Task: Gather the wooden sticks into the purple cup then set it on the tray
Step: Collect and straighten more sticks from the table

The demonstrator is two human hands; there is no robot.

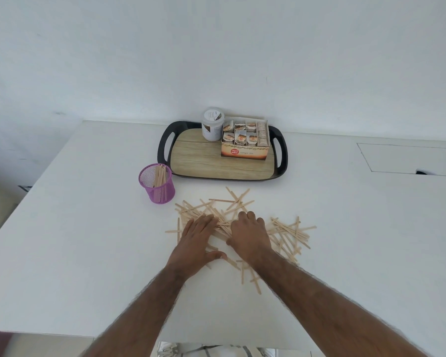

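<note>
**Wooden sticks (pixel 289 233): loose lot, part gathered**

Head view. Most lie scattered on the white table (pixel 88 228), in front of the tray (pixel 216 163). A few stand in the purple cup (pixel 157 188), just off the tray's near left corner. Left hand (pixel 196 238) lies flat with fingers straight, pressing the heap, probably to hem it in. Right hand (pixel 250 235) has its fingers curled round a bunch, likely for lifting. The tray holds a tea box (pixel 245 150) and a jar (pixel 213 124); its near part is bare, room for the cup.
</note>
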